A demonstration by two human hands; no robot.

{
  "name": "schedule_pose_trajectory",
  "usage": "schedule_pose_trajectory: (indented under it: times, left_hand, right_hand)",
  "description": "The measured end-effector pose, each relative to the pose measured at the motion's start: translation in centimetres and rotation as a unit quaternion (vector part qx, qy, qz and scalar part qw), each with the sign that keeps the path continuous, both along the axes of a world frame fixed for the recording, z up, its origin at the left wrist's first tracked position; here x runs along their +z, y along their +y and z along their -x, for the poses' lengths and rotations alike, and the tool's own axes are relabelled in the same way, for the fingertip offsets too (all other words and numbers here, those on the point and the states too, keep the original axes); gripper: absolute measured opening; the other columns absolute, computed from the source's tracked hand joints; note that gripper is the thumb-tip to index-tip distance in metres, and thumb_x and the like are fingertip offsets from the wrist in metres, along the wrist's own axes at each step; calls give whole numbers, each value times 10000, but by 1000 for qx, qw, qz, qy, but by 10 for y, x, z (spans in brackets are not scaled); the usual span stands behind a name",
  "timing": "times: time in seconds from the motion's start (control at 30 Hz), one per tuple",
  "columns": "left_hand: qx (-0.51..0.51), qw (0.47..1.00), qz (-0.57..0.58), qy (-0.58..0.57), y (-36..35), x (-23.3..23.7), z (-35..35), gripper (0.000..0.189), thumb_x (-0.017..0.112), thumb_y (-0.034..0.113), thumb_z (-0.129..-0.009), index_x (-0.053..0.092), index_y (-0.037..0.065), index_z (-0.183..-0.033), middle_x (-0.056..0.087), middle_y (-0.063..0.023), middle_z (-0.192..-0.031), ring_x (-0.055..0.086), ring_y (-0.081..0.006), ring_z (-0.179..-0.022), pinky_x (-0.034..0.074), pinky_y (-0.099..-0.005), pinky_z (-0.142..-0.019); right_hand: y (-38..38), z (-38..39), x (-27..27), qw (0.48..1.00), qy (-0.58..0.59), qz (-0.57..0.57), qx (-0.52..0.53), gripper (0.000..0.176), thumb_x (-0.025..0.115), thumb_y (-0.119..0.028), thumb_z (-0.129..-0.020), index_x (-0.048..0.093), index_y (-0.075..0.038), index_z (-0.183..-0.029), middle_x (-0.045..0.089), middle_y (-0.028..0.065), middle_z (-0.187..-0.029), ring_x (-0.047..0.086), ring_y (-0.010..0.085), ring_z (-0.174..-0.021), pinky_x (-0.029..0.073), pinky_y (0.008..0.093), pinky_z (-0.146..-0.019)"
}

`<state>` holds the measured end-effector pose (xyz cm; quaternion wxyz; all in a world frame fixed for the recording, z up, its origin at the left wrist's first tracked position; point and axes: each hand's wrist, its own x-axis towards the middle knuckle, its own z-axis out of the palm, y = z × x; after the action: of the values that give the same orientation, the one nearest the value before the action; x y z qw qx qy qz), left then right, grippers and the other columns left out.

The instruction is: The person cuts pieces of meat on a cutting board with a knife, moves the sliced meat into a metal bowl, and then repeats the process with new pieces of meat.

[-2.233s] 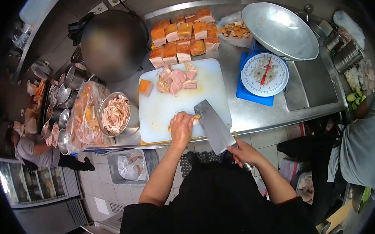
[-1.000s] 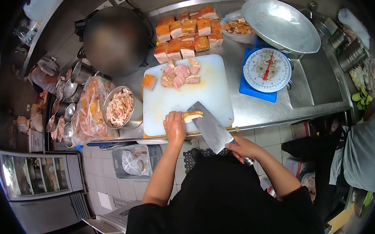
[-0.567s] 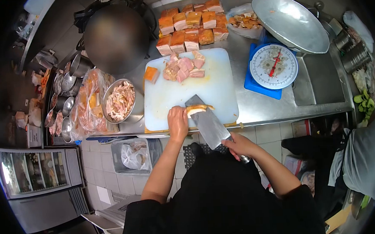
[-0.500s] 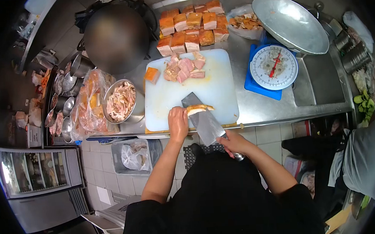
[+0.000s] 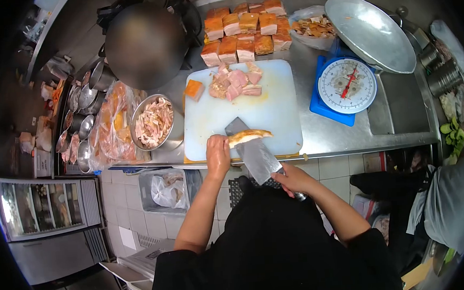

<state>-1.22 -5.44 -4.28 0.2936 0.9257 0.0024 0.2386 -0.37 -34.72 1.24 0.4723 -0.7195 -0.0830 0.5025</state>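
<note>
My left hand is closed on one end of a strip of pork rind, golden-brown on top and pale below. The strip lies across the blade of a cleaver. My right hand grips the cleaver's handle near the board's front edge. Under the blade's tip is the white cutting board. Several pink pieces of pork are piled on the far part of the board. A small block with an orange top sits at the board's left edge.
Stacked roast pork blocks stand behind the board. Left are a pot of sliced meat, a bagged bundle and a dark wok. A blue dial scale with a metal pan is right. Another person's grey sleeve shows.
The view has shifted slightly, so the counter items appear a little to the right. More of the rind strip shows, raised slightly across the cleaver blade. Both hands keep their hold.
</note>
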Motion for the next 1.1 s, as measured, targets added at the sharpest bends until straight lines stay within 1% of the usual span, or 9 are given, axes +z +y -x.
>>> schedule_pose_trajectory:
  times: [0.23,0.5,0.6,0.67,0.7,0.83,1.0,1.07,1.1]
  left_hand:
    - [-8,1000,2,-11,1,-2,1,45,622,31,-954,615,-13,-952,623,-201,-980,580,-403,-962,475,-482,-893]
    - [7,1000,-3,1,4,-5,3,49,611,28,-956,640,6,-989,619,-202,-1029,571,-403,-1028,466,-492,-922]
    - [23,1000,6,1,-4,1,2,159,652,111,-951,670,20,-1080,635,-201,-1115,567,-391,-1130,435,-496,-998]
    - [24,998,-60,-11,-23,31,4,318,705,189,-905,683,41,-1185,643,-191,-1213,553,-376,-1225,381,-511,-1067]
    - [-11,996,-87,4,-29,39,1,460,745,202,-817,680,53,-1248,654,-153,-1263,563,-331,-1256,349,-505,-1089]
    - [-96,984,-140,58,-31,36,-29,479,728,132,-727,708,73,-1201,678,-76,-1220,598,-251,-1195,384,-465,-1027]
    - [-138,978,-146,59,-7,53,-43,425,716,110,-753,736,125,-1177,680,-60,-1217,599,-257,-1175,397,-452,-1000]
    - [-106,987,-115,39,-12,62,-39,382,712,102,-770,737,132,-1151,674,-45,-1153,602,-267,-1116,426,-442,-955]
    - [-102,988,-113,38,-14,54,-38,382,712,102,-770,737,132,-1151,674,-45,-1153,602,-267,-1116,426,-442,-955]
  right_hand:
    - [46,4,-17,999,-50,21,-4,493,586,-382,-1042,497,49,-1264,609,67,-649,596,179,-444,489,356,-449]
    - [-6,5,6,998,-42,17,-54,416,610,-340,-1038,538,-31,-1307,596,49,-628,579,157,-440,471,337,-438]
    - [-40,15,17,988,-65,34,-134,383,622,-311,-1034,559,-44,-1301,596,44,-619,577,153,-439,465,331,-436]
    - [-56,13,20,979,-84,55,-176,370,626,-299,-1031,569,-39,-1289,597,43,-615,576,152,-439,464,330,-436]
    - [-62,11,22,975,-97,65,-187,364,628,-302,-1031,578,-37,-1275,595,43,-610,574,152,-436,463,326,-436]
    - [-67,2,31,973,-126,87,-172,337,632,-259,-1004,586,-27,-1244,625,61,-657,602,156,-483,489,339,-481]
    - [-77,-2,35,987,-88,40,-128,374,626,-193,-958,551,-36,-1288,649,87,-714,644,165,-547,517,355,-532]
    - [-69,-6,57,980,-129,119,-95,385,617,-180,-938,536,-49,-1291,675,157,-735,691,277,-592,547,424,-587]
    - [-68,-6,48,938,-305,162,-31,336,613,-188,-921,550,-66,-1227,706,219,-799,712,399,-715,560,495,-697]
